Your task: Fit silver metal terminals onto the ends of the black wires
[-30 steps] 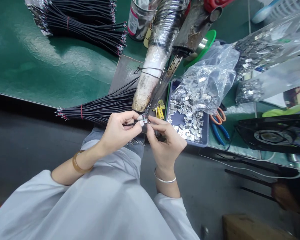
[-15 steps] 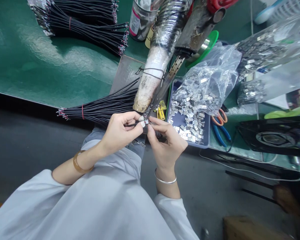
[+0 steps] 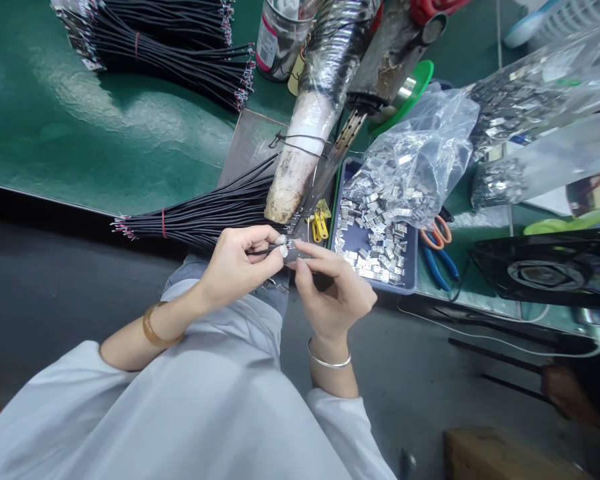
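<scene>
My left hand (image 3: 245,260) pinches the end of a black cable between thumb and fingertips. A small silvery connector (image 3: 291,245) shows at that cable end, just past the fingertips. My right hand (image 3: 333,280) is closed close beside it, thumb and index fingertip drawn together at the connector; whatever lies between them is too small to make out. Behind the left hand lies a bundle of black cables (image 3: 205,213) tied with a red band. Right above both hands are the dirty white nozzle (image 3: 293,160) of a foil-wrapped hose and a soldering iron (image 3: 349,137) pointing down.
A blue tray (image 3: 411,267) of small metal connectors stands to the right, a plastic bag (image 3: 425,147) partly over it. Past it are blue-handled pliers (image 3: 439,267) and a black fan (image 3: 545,273). More cable bundles (image 3: 170,53) lie at the back left. A yellow clip-like piece (image 3: 319,227) is near the nozzle.
The right fingertips have shifted slightly at the connector, the thumb a little lower. My left hand keeps its pinch on the cable. The whole view has moved very slightly.
</scene>
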Tool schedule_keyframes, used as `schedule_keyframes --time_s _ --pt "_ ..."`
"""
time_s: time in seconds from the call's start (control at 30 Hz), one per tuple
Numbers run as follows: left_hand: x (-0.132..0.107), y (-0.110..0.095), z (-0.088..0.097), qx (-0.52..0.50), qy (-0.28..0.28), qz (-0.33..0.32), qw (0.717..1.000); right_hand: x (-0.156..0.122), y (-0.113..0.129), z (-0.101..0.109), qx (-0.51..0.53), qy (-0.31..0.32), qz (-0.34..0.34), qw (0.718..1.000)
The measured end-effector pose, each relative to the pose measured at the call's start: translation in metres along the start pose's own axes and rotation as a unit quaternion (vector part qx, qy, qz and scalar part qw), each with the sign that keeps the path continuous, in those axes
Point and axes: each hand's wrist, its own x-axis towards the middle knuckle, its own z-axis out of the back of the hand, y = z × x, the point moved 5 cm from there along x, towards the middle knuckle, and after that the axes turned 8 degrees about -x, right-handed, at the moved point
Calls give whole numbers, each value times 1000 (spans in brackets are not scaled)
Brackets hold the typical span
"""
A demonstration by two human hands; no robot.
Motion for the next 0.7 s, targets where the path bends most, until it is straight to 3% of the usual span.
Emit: schedule_keyframes --time_s 0.13,0.2,0.3,0.33,0.4,0.5,0.6,0.7 --pt "-1 0 0 0 10 6 1000 -6 -5 0 36 -16 -34 999" --pt "-2 1 1 4 12 8 1000 -8 -9 6 57 -83 -62 993" --pt "-5 2 3 31 28 -3 999 -11 -7 26 39 -233 -34 971" --pt "-6 1 4 46 44 -14 998 -10 -6 32 13 -255 -27 967" --pt "-8 0 4 81 84 -52 992 -3 -9 37 -61 -207 -49 975" --pt "-13 -3 4 166 119 -152 967 8 -24 28 -175 -37 -89 980" --pt "-19 -3 5 300 96 -240 918 16 -46 11 -249 64 -108 960" --pt "-24 1 4 407 77 -259 873 23 -63 -8 -288 132 -124 940"
